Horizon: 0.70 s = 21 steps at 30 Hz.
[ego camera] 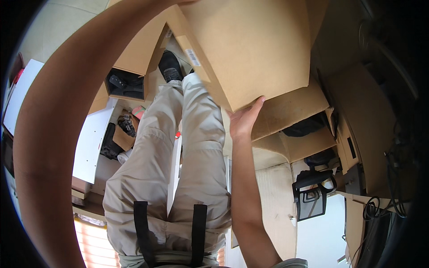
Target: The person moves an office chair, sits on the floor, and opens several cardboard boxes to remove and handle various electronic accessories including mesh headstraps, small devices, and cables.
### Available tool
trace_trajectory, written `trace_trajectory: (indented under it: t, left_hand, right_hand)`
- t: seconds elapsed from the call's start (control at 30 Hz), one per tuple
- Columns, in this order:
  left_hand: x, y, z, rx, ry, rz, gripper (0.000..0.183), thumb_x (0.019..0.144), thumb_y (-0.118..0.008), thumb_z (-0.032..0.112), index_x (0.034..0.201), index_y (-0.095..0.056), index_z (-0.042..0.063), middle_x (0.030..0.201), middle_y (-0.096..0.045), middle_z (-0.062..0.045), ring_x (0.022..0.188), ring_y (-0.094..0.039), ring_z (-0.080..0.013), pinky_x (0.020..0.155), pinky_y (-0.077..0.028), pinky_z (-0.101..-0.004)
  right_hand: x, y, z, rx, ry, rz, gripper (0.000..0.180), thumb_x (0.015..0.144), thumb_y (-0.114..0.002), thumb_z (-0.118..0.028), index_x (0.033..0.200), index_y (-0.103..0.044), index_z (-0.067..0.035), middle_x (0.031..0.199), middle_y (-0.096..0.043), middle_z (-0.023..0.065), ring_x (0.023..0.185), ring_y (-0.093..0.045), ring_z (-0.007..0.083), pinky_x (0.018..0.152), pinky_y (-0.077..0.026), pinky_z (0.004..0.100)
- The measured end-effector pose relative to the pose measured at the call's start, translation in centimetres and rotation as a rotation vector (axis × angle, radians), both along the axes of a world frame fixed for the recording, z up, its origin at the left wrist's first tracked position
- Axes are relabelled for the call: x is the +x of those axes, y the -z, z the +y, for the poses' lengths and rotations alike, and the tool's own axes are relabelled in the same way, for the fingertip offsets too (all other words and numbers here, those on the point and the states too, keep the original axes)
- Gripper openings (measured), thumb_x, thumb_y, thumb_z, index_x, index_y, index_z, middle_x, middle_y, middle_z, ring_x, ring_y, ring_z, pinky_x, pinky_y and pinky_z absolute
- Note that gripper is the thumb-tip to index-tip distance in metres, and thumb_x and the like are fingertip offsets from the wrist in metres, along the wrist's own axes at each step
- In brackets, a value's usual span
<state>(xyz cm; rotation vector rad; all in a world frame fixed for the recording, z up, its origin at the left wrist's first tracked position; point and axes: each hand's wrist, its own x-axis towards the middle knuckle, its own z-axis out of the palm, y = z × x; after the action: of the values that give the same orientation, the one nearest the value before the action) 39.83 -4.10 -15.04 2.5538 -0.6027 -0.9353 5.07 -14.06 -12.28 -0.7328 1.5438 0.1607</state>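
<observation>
A large brown cardboard box point(254, 50) with a barcode label on its narrow side is held up before me, tilted. My right hand point(243, 122) grips its lower corner, the thumb on the broad face and the fingers mostly hidden beneath. My left arm reaches up the left side and across to the box's upper end. Only a sliver of my left hand point(188, 2) shows at the top rim, so its grip is hidden. Left of my legs stands another cardboard box point(137, 50), beside a smaller open box point(144, 87) with black items inside.
An open cardboard carton point(291, 114) with something black in it lies at the right. Beyond are a black mesh-backed chair point(311, 197) and loose cables point(372, 207). A white board point(95, 144) and a black bag point(110, 142) lie left of my legs. My shoe point(171, 65) is on the floor.
</observation>
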Motion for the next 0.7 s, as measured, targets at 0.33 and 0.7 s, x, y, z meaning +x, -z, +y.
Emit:
trace_trajectory:
  t: [0.33,0.7]
  left_hand:
    - [2.5,-0.4,1.4,-0.109,0.059,0.455,0.085,0.097,-0.045,0.069,0.149,-0.050,0.002,0.151,-0.050,-0.024,0.141,-0.046,-0.0366,0.120,-0.033,-0.0417]
    - [2.8,1.5,-0.6,-0.314,-0.078,1.122,0.084,0.098,-0.055,0.063,0.154,-0.041,0.003,0.150,-0.051,-0.017,0.137,-0.047,-0.0281,0.112,-0.041,-0.0399]
  right_hand:
    - [-1.6,0.0,2.0,0.135,-0.118,0.120,0.105,0.087,-0.028,-0.092,0.162,-0.021,-0.020,0.165,-0.028,0.0046,0.144,-0.036,0.0253,0.107,-0.039,0.0492]
    - [-2.3,-0.3,-6.5,0.070,0.165,-0.184,0.077,0.100,-0.046,-0.068,0.156,-0.038,-0.015,0.153,-0.048,0.0035,0.140,-0.045,0.0247,0.113,-0.041,0.0474]
